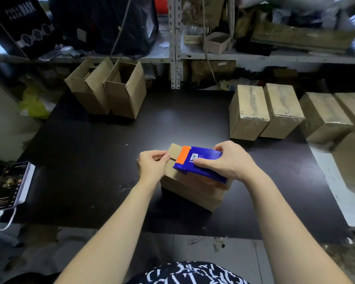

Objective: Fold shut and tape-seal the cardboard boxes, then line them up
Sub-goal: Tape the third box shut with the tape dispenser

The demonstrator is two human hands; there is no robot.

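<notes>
A closed cardboard box [191, 190] lies in the middle of the black table [90, 152]. On its top sits a blue tape dispenser [201, 163] with an orange front, gripped by my right hand [225, 160]. My left hand [153, 165] pinches at the box's left end, right by the dispenser's orange edge; whether tape is between the fingers is hard to tell. Two open boxes [109, 89] stand upright at the back left. Several taped boxes [266, 111] sit in a row at the back right.
A phone [7, 185] on a white power bank with a cable lies at the table's left edge. Metal shelving [175, 42] crammed with goods rises behind the table. More sealed boxes [348, 158] crowd the right edge.
</notes>
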